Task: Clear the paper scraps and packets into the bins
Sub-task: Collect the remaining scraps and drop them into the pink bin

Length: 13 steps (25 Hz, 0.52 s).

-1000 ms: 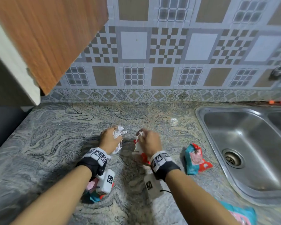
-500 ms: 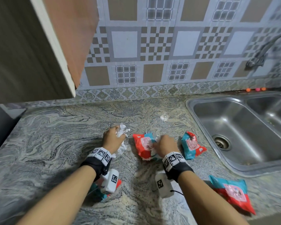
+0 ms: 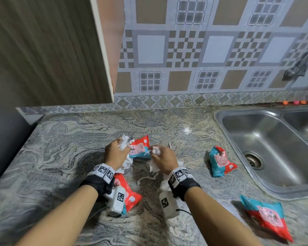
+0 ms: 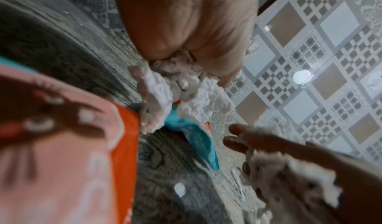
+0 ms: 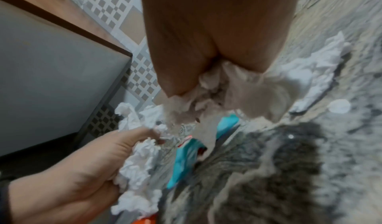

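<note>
My left hand [image 3: 116,152] grips a wad of crumpled white paper [image 3: 124,143] [image 4: 165,87] above the marble counter. Beside it my right hand [image 3: 163,158] holds another bunch of white paper scraps [image 3: 156,151] [image 5: 223,87]. A red and teal packet [image 3: 140,148] lies on the counter just beyond both hands. A second packet [image 3: 129,191] lies under my left wrist, a third [image 3: 220,161] near the sink and a fourth [image 3: 267,218] at the front right. No bin is in view.
A steel sink [image 3: 267,148] is set into the counter [image 3: 69,139] on the right, with a tap [image 3: 299,66] above it. A wooden cabinet [image 3: 48,50] hangs at the upper left. The tiled wall [image 3: 194,50] closes off the back.
The camera has swung left and down. My right hand left the packet it was on and now holds paper scraps; both hands sit closer together. My left hand kept its paper.
</note>
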Motion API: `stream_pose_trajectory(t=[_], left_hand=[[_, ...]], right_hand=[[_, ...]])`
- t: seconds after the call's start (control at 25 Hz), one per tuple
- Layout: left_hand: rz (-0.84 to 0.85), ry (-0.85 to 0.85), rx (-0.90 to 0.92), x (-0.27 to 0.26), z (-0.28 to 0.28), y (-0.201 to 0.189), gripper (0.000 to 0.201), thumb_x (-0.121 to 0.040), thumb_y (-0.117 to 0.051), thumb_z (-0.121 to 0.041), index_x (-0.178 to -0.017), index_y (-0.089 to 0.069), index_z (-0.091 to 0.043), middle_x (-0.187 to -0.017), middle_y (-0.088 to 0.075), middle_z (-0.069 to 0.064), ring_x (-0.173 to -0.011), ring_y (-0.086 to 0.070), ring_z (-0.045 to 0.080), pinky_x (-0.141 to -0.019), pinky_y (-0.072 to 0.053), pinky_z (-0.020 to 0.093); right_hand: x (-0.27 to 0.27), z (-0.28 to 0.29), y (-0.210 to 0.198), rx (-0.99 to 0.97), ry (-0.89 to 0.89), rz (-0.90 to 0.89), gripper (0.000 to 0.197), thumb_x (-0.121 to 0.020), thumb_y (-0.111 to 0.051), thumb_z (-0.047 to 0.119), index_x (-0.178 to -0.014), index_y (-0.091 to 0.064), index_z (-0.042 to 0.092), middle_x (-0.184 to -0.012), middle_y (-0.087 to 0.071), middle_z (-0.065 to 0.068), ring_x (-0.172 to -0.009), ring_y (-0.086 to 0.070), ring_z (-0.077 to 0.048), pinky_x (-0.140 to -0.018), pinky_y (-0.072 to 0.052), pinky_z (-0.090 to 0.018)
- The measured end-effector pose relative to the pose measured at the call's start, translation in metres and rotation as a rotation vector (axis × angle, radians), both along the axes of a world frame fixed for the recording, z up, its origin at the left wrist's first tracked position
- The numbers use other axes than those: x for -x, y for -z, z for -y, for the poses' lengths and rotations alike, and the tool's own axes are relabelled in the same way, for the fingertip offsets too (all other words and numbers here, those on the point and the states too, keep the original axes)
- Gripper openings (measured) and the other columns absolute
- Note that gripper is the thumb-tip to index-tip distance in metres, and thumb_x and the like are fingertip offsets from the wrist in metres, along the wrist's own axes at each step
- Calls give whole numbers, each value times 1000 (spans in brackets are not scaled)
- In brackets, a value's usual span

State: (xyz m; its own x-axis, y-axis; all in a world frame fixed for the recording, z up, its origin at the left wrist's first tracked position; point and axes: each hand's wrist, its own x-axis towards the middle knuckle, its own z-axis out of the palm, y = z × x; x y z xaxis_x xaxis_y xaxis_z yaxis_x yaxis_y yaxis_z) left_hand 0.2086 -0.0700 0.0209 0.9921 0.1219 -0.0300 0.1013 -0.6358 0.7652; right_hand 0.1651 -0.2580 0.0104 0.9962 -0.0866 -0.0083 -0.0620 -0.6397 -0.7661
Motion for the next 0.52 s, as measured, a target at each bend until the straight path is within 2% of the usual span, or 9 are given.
stream_pose_trajectory(t=[0.08,0.16,0.24,0.32,0.36,0.4,0.48,0.52], left_hand=[[-13,-6,-4,-2,-6,3,42,-82,-70,-24,-114,-59,0,-110,-64,19,-101,-60,34,-78,-42,30],[-28,-5,-24,-5,-10,6,45,-81,-70,-26,-116,-59,0,-114,-64,18,-103,-61,35,-81,-45,32],[-45,-16,-41,-8,-13,7,49,-81,-70,-28,-120,-58,-1,-118,-64,19,-104,-61,35,-86,-48,35],[-49,-17,-72,-10,-16,6,51,-82,-70,-28,-124,-56,-3,-121,-62,18,-106,-60,33,-87,-47,35],[-50,-18,-92,-11,-18,5,51,-83,-69,-27,-126,-55,-3,-123,-61,18,-108,-59,33,-88,-47,34],[-51,-22,-101,-13,-21,5,52,-83,-69,-27,-127,-54,-3,-126,-60,17,-109,-59,33,-89,-46,34],[-63,-20,-101,-14,-28,6,54,-83,-68,-26,-130,-52,-4,-128,-59,17,-108,-60,33,-90,-48,36],[-76,-17,-97,-15,-32,8,54,-83,-68,-26,-130,-52,-5,-127,-59,17,-106,-60,33,-90,-49,37]], right_hand=[[-6,26,12,109,127,37,20,-92,-60,24,-109,-69,18,-97,-72,-5,-81,-66,-21,-67,-44,-22],[-11,53,20,327,148,8,27,-94,-56,29,-120,-63,25,-119,-65,-6,-102,-61,-29,-80,-47,-30],[-11,69,32,512,-12,-82,40,-94,-48,46,-132,-50,34,-145,-45,0,-129,-42,-34,-104,-37,-45],[-4,71,45,597,-206,-185,65,-83,-41,73,-140,-35,42,-155,-26,10,-143,-21,-28,-114,-18,-56],[1,70,50,612,-245,-194,73,-77,-41,80,-140,-35,42,-155,-26,11,-143,-20,-26,-115,-16,-57],[4,71,56,617,-253,-157,70,-77,-47,77,-136,-40,40,-152,-32,10,-140,-25,-26,-114,-21,-55],[7,75,63,606,-237,-14,43,-87,-57,51,-125,-53,30,-136,-50,2,-125,-42,-28,-103,-39,-49],[6,78,64,607,-225,30,32,-91,-58,38,-120,-56,24,-128,-55,-2,-116,-48,-29,-96,-44,-45]])
